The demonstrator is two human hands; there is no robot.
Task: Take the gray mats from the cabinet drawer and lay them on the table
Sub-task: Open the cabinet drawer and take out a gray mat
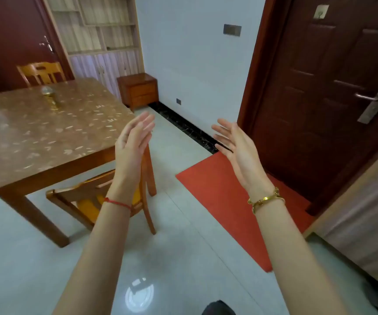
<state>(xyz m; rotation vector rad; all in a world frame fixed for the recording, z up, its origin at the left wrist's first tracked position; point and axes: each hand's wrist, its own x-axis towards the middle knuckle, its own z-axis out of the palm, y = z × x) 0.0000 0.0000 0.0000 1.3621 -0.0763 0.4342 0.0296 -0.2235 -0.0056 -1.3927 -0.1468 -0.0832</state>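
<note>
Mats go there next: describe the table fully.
The table is rectangular and stands on square reddish-brown wooden legs, its top under a glossy brown cover with pale leaf prints. A small gold ornament stands near its far edge. A wooden chair is tucked under the near side, and a second chair stands at the far side.

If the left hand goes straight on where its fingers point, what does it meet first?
Probably the small wooden cabinet by the wall; the left hand seems clear of the table, depth uncertain.

A small wooden cabinet (138,89) stands at upper centre, drawers closed; the brown leaf-patterned table (47,137) fills the left.
</note>
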